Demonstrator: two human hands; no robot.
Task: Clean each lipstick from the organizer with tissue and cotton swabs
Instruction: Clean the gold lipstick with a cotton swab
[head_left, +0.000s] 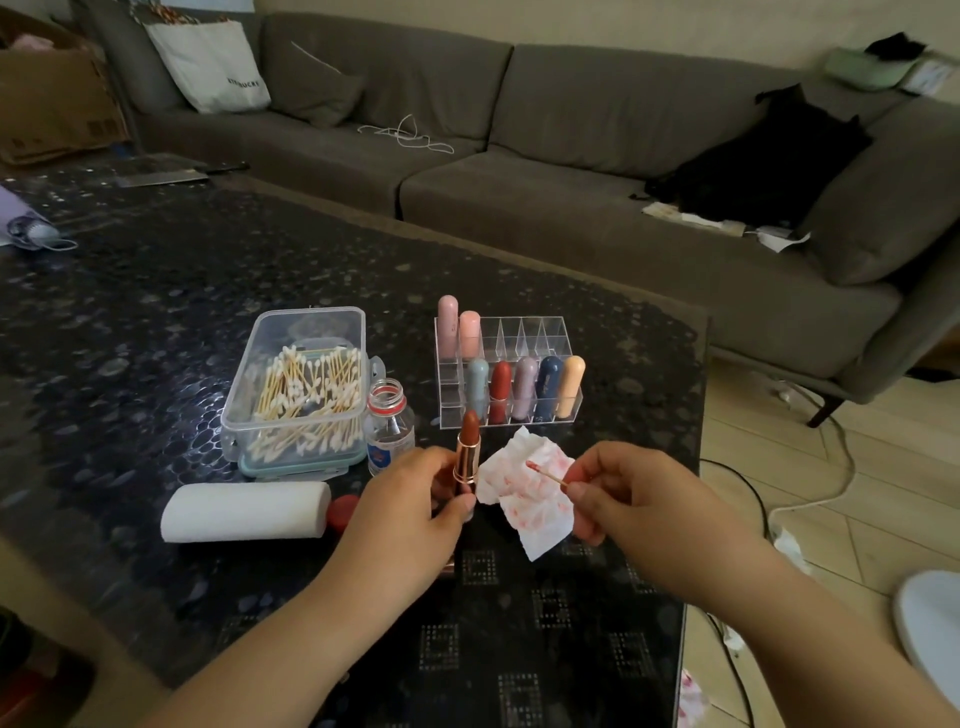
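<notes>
The left hand (415, 499) grips an upright rose-gold lipstick with brown-red bullet (467, 452); just right, the right hand (618, 499) pinches a pink-tipped wooden cotton swab (545, 472) and holds a stained white tissue (524, 493).

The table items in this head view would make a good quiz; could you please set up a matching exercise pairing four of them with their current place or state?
Things:
1. open lipstick
2. cotton swab
3. small bottle
4. tissue roll

States:
A. uncapped, standing beside the swab box
B. lying on its side on the table
C. held upright in the left hand
D. pink-tipped, pinched by the right hand

Pairs: 1-C, 2-D, 3-A, 4-B
</notes>
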